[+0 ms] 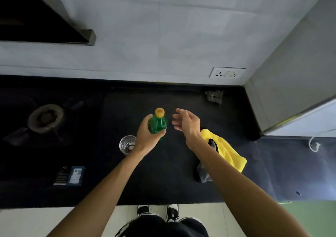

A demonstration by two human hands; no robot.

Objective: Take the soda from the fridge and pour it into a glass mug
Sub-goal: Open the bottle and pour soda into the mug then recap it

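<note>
Surface (163,178): black, matt stone, running the full width of the view and meeting a pale tiled wall (163,36) at the back.

Soda bottle (158,124): green plastic, yellow cap (159,112) on, upright near the middle of the surface. The left hand (147,138) holds it; the grip is wrapped round the body of the bottle from its left. Whether its base touches the surface cannot be told.

Right hand (187,123): just right of the bottle, apart from it, grip wide, fingers spread and loosely bent, holding nothing.

Glass mug (126,145): clear, standing on the surface left of the bottle and nearer the person, partly hidden by the left wrist.

Further left of the bottle: a gas burner (45,117). Left and nearer the person: a small dark printed box (70,176), lying flat.

Right of the bottle: a yellow cloth (229,153) under the right forearm, with a grey cloth (202,173) at its near end.

Behind and right of the bottle: a dark scrub pad (214,96) by the back edge, and a wall socket (227,72) above it. A grey panel (291,73) closes the right side.

Above and left: a dark hood (45,18).

Below the surface edge: light floor (200,215) and the person's shoes (158,212).
</note>
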